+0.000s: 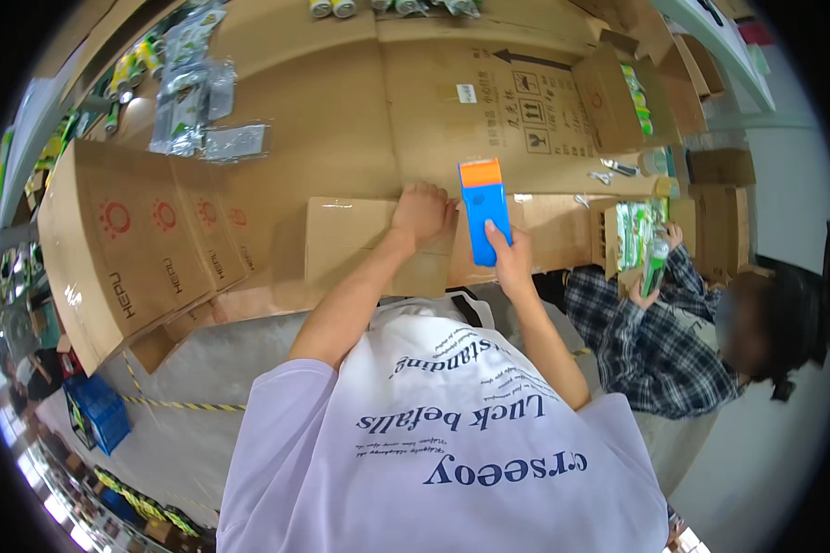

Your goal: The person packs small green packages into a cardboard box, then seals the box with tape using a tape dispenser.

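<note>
Far left: stack of cardboard boxes (138, 249) w/ red marks, clear plastic bags (198, 111) lying behind them. Whole work surface is flattened cardboard (341, 157); grey floor below w/ a blue crate (97, 412). Centre: left hand (421, 212) curled in a loose fist, pressing on a small box (346, 241). Right hand (510, 260) grips a blue-and-orange tool (484, 212) upright, thumb across its face. Right: co-worker in plaid shirt (650, 346) holding a green packet (656, 263) by open boxes.

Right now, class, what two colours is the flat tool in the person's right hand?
The flat tool is blue with an orange top band, seen clearly in the head view.
</note>
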`<state>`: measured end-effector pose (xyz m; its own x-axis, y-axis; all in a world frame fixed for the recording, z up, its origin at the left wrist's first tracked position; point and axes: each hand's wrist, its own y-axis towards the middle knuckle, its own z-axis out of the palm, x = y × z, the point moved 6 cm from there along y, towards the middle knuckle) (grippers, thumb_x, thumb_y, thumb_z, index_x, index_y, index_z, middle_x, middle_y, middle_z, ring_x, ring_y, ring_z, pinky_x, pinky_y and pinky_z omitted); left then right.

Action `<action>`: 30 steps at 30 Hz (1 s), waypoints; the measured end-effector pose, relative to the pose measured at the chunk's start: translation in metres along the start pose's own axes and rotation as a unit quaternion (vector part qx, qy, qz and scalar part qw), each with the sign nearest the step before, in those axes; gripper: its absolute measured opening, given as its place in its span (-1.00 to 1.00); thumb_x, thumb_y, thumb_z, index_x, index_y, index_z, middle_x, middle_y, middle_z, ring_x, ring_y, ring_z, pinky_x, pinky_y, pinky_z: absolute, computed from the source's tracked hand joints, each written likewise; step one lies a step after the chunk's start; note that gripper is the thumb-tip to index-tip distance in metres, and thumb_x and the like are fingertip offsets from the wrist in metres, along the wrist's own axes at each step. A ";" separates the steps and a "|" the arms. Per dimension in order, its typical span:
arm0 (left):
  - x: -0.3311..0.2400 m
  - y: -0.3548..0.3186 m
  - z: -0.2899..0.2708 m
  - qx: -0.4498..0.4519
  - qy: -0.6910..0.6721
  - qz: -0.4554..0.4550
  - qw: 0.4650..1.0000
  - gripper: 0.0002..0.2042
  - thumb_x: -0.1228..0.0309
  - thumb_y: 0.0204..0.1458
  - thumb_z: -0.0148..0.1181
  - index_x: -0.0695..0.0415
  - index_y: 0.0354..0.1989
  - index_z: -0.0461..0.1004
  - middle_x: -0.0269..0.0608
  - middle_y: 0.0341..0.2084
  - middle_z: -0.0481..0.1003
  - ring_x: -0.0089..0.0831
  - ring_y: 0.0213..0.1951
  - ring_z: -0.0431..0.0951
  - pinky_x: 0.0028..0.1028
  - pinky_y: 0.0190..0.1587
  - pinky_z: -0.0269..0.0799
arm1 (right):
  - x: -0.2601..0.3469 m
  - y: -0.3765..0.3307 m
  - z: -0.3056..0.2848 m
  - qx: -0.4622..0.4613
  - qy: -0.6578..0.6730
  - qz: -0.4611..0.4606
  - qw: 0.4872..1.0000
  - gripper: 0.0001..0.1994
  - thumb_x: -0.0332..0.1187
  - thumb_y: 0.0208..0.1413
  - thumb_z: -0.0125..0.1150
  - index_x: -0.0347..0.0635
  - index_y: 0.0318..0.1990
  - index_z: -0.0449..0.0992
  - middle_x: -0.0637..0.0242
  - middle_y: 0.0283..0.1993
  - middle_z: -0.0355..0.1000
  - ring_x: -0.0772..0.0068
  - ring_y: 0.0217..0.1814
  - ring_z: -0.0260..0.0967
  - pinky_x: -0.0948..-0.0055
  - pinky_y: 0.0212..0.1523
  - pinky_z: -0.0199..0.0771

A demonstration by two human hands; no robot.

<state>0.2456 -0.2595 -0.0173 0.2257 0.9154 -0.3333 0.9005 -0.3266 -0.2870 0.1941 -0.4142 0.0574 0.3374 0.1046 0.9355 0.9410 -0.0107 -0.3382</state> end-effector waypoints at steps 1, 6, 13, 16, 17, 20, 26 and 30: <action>0.001 -0.006 -0.003 -0.047 -0.014 0.012 0.999 -0.72 0.23 0.12 -0.01 0.17 -0.30 0.55 -0.11 -0.21 0.54 -0.18 -0.05 0.45 -0.08 0.02 0.24 | 0.001 -0.004 0.000 0.013 0.008 0.008 1.000 -0.67 -0.19 0.20 0.19 -0.32 -0.43 0.50 0.46 -0.53 0.37 0.70 -0.51 0.24 0.56 -0.50 0.30; 0.046 -0.055 -0.041 -0.214 0.016 -0.029 0.976 -0.71 0.21 0.21 -0.10 0.09 -0.25 0.53 -0.11 -0.19 0.52 -0.14 -0.08 0.46 -0.10 0.00 0.28 | 0.012 -0.020 -0.003 0.049 0.037 0.030 0.998 -0.69 -0.20 0.20 0.19 -0.33 -0.40 0.50 0.42 -0.52 0.40 0.66 -0.51 0.30 0.55 -0.48 0.34; 0.200 -0.139 -0.085 -0.330 -0.088 -0.261 0.903 -0.78 0.41 0.20 0.00 0.22 -0.09 0.50 -0.03 -0.13 0.53 -0.18 -0.11 0.54 -0.23 -0.09 0.43 | 0.036 -0.034 0.021 0.183 -0.069 0.027 0.980 -0.69 -0.21 0.09 0.30 -0.35 -0.38 0.52 0.31 -0.51 0.45 0.48 -0.50 0.40 0.46 -0.42 0.41; 0.202 -0.179 -0.095 -0.412 -0.407 -0.291 0.762 -0.78 0.54 0.12 0.10 0.28 -0.07 0.50 -0.07 -0.13 0.56 -0.27 -0.16 0.58 -0.36 -0.14 0.48 | 0.048 -0.042 0.035 0.206 -0.167 -0.196 0.944 -0.73 -0.24 -0.04 0.35 -0.31 -0.36 0.55 0.26 -0.52 0.48 0.43 -0.48 0.42 0.43 -0.40 0.41; 0.191 -0.190 -0.101 -0.397 -0.533 -0.291 0.688 -0.75 0.60 0.07 0.15 0.30 -0.05 0.50 -0.10 -0.16 0.57 -0.34 -0.21 0.59 -0.43 -0.18 0.49 | 0.050 -0.041 0.039 0.210 -0.169 -0.200 0.942 -0.73 -0.24 -0.04 0.35 -0.31 -0.36 0.55 0.26 -0.52 0.48 0.43 -0.48 0.42 0.43 -0.40 0.41; 0.122 -0.226 -0.156 -0.356 -0.524 -0.182 0.752 -0.60 0.48 -0.02 0.30 0.29 0.04 0.47 -0.17 -0.13 0.56 -0.38 -0.08 0.55 -0.42 -0.02 0.45 | 0.082 -0.060 0.060 0.225 -0.235 -0.449 0.832 -0.65 -0.19 -0.21 0.45 -0.30 -0.39 0.56 0.21 -0.62 0.42 0.26 -0.61 0.31 0.30 -0.38 0.34; 0.047 -0.236 -0.207 -0.270 -0.364 -0.024 0.891 -0.26 0.29 -0.29 0.52 0.21 0.16 0.37 -0.01 0.14 0.38 -0.15 0.15 0.41 -0.30 0.16 0.32 | 0.107 -0.079 0.085 0.250 -0.307 -0.545 0.739 -0.69 -0.16 -0.29 0.46 -0.20 -0.60 0.52 0.31 -0.74 0.32 0.30 -0.69 0.22 0.41 -0.40 0.25; 0.049 -0.235 -0.197 -0.189 -0.415 0.035 0.889 -0.42 0.40 -0.25 0.48 0.24 0.04 0.45 -0.10 -0.05 0.51 -0.23 0.01 0.49 -0.34 0.09 0.36 | 0.113 -0.086 0.094 0.276 -0.295 -0.560 0.723 -0.68 -0.15 -0.29 0.46 -0.18 -0.65 0.49 0.31 -0.76 0.30 0.28 -0.70 0.21 0.40 -0.42 0.25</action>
<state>0.1185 -0.0920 0.2110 0.0758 0.3549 -0.9318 0.9911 -0.1297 0.0312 0.1490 -0.3078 0.1830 -0.8515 0.1474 0.5032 0.4068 0.7911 0.4567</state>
